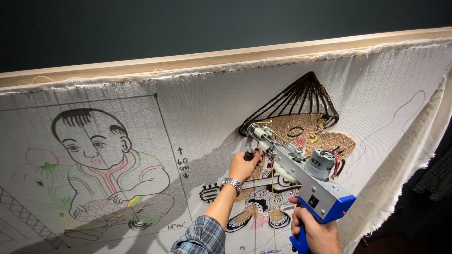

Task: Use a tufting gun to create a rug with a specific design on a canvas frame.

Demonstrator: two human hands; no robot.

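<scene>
My left hand (243,166), with a metal watch on the wrist and a plaid sleeve below, grips the black front handle of a tufting gun (301,174). My right hand (315,230) is closed around the gun's blue rear grip. The gun is silver with a blue base, and its tip presses against the white backing cloth (197,122). It touches a partly tufted figure (301,127) with a conical hat in brown and tan yarn. A thin yellow yarn strand (272,202) hangs down from the gun.
The cloth is stretched on a wooden frame (188,59) whose top bar runs across the view. A line drawing of a seated child (101,160) fills the cloth's left side. Loose cloth hangs at the right edge (409,164). A dark wall lies behind.
</scene>
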